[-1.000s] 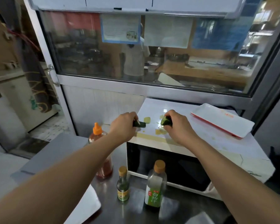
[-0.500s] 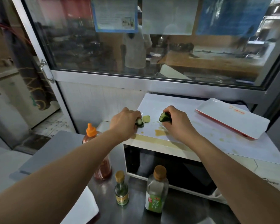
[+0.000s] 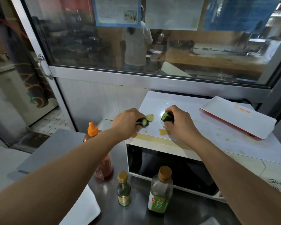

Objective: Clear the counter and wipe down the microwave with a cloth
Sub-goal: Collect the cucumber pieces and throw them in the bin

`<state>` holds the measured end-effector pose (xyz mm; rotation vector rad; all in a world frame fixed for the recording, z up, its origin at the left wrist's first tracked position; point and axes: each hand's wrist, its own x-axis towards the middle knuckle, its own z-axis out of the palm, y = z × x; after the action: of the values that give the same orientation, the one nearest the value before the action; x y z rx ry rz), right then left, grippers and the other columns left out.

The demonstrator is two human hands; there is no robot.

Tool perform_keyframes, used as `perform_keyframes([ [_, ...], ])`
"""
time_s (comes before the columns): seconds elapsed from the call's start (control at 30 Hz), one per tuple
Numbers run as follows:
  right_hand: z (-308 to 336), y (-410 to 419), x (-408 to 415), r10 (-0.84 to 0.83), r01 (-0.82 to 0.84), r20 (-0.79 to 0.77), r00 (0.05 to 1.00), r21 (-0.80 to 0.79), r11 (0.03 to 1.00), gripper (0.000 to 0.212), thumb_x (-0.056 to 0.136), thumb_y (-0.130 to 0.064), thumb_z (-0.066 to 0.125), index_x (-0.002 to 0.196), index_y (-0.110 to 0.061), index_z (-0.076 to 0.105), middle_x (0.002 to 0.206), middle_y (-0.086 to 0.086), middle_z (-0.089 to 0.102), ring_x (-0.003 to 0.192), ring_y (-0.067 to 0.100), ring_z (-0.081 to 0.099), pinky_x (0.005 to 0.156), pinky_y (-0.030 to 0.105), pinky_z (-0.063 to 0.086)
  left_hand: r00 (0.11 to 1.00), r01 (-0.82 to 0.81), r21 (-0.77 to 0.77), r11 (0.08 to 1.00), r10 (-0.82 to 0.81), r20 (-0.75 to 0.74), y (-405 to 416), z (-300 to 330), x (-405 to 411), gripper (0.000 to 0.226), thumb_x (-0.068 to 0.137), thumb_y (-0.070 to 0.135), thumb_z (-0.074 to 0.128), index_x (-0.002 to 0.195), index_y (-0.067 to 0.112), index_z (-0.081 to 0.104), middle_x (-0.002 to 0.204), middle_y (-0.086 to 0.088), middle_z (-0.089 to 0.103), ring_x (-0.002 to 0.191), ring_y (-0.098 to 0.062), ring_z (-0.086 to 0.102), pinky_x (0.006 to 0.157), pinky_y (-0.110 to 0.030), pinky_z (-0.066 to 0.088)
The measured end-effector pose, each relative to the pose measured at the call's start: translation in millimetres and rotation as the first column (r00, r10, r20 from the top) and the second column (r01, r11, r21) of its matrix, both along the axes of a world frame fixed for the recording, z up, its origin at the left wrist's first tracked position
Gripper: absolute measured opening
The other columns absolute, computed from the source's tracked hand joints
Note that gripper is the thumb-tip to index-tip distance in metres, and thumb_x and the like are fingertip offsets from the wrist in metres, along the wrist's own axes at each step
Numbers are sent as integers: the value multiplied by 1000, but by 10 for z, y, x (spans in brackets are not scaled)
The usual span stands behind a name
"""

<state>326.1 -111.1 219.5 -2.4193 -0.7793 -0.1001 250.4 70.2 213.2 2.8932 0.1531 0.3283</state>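
A white microwave (image 3: 217, 143) stands on the steel counter (image 3: 136, 213), its top smeared with yellowish stains. My left hand (image 3: 126, 123) grips a small cucumber piece (image 3: 143, 122) at the top's left front edge. A pale cucumber slice (image 3: 149, 117) lies just beyond those fingers. My right hand (image 3: 180, 122) holds a larger dark green cucumber chunk (image 3: 165, 116) over the stained spot. No cloth is in view.
A white tray with a red rim (image 3: 237, 120) lies on the microwave's right side. In front of the microwave stand a red sauce bottle with an orange cap (image 3: 102, 159), a small glass bottle (image 3: 124, 189) and a green-labelled bottle (image 3: 160, 190). A white plate (image 3: 81, 210) sits at lower left.
Both hands stayed on the microwave top with the cucumber pieces; the left hand's piece turned, showing its cut end. The view tilted down and closer.
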Motion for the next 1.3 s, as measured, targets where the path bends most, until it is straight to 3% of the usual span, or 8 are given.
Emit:
perform_keyframes([
  [0.2,-26,-6,31,-10,10,-5,1000,0,1000,29,88,-12,58,116,-15,49,111,3,57,99,22,53,84,38,48,1000,-3,-19,1000,2,-20,-8,-30,40,33,91,25,54,124,25,56,119,1,46,91,-21,57,77,-34,51],
  [0.37,-48,-3,44,-15,15,-8,1000,-2,1000,30,88,-13,59,116,-15,49,112,4,57,99,22,53,85,40,49,1000,-8,-27,1000,8,-4,-17,-19,38,30,88,23,59,118,18,55,118,1,45,88,-20,57,75,-34,52],
  [0.5,-44,1,46,-16,16,-5,1000,2,1000,30,88,-13,59,116,-15,49,112,3,57,99,22,53,85,38,49,1000,-12,-81,997,12,-5,-20,-3,21,21,86,18,59,107,17,53,107,0,56,87,-19,55,74,-35,50],
  [0.67,-24,24,31,-5,5,6,1000,12,1000,33,89,-12,58,120,-14,48,116,4,57,102,22,53,85,35,47,1000,-11,-71,997,11,-5,-25,-46,9,18,90,17,54,107,15,47,105,-2,57,87,-19,51,67,-32,46],
  [0.83,6,54,19,3,-3,13,1000,8,1000,33,88,-11,58,120,-14,48,116,4,57,103,22,52,85,35,46,999,-40,-97,995,41,8,31,-94,-2,18,92,18,52,108,14,44,109,-4,52,91,-19,45,71,-29,37],
  [1.07,34,223,-9,44,-45,19,999,22,999,30,89,-9,57,118,-13,49,115,4,57,101,22,52,85,35,46,995,-104,-133,986,104,-13,218,-100,-112,27,93,24,51,118,13,49,114,-6,45,96,-20,48,84,-33,46],
  [1.3,-3,425,-40,100,-100,24,995,-2,995,29,89,-4,52,117,-12,49,117,5,53,104,22,51,88,35,45,989,-144,-193,971,146,-3,322,-87,-191,29,94,23,51,120,11,47,115,-8,43,96,-22,50,81,-30,43],
])
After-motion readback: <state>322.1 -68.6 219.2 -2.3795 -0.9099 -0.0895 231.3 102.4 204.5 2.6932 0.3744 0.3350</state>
